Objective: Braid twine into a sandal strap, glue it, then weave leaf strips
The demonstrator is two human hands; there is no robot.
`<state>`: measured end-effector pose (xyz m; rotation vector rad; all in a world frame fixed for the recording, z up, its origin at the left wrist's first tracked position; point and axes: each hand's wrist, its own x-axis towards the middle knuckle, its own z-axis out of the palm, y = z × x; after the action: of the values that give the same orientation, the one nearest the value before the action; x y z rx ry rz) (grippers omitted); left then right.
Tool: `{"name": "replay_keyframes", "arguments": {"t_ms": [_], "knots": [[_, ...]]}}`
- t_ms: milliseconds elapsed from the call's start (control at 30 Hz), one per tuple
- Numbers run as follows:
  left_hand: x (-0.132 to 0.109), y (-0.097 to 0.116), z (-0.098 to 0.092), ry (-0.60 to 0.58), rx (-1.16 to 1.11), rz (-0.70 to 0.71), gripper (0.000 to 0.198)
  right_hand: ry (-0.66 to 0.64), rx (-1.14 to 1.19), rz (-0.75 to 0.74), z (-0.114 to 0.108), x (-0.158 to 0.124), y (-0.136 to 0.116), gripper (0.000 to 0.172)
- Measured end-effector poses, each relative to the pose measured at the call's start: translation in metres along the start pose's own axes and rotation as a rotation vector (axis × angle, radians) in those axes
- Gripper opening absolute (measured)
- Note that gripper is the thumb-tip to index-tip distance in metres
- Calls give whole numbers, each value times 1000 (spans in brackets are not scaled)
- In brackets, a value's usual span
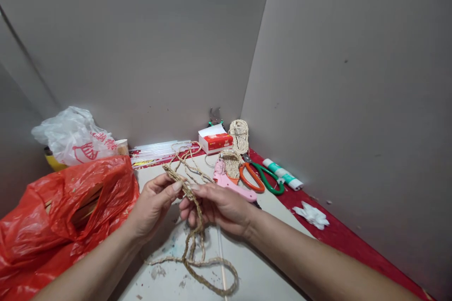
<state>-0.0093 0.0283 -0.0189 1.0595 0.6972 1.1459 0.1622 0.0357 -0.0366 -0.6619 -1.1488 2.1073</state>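
My left hand [155,202] pinches a folded bundle of braided straw rope [189,193] between thumb and fingers. Close beside it, my right hand [221,207] grips the same bundle, its thumb on top and its fingers curled underneath. Below the hands the rope hangs down and lies in a loop on the pale board [162,282]. Thinner strands trail away behind the hands toward the back. Just past my right hand lie a pink glue gun [226,178], a woven straw piece [232,164] and scissors [259,178] with orange and green handles.
A red plastic bag [106,207] with wooden strips inside fills the left. Behind it are a white plastic bag [84,138] and clear glue sticks [158,150]. At the back stand a red and white box [215,140] and a straw sole-shaped piece [239,136]. A green-white roll [282,174] and crumpled tissue [310,215] lie right.
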Motion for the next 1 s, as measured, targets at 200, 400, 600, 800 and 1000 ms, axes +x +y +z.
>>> {"name": "replay_keyframes", "arguments": {"t_ms": [200,400,600,800,1000], "knots": [[-1,-4,1,16,-54,-46,9,-3,82,-30,3,0,3,34],[-2,-1,1,-60,-83,-83,18,18,128,-44,-1,3,7,26],[-2,-1,2,-27,25,-77,20,109,52,-56,1,4,8,29],[-4,-1,8,-12,151,-48,21,70,3,-41,1,4,7,38],[-4,1,7,22,181,-35,22,92,-31,-79,2,3,6,42]]}}
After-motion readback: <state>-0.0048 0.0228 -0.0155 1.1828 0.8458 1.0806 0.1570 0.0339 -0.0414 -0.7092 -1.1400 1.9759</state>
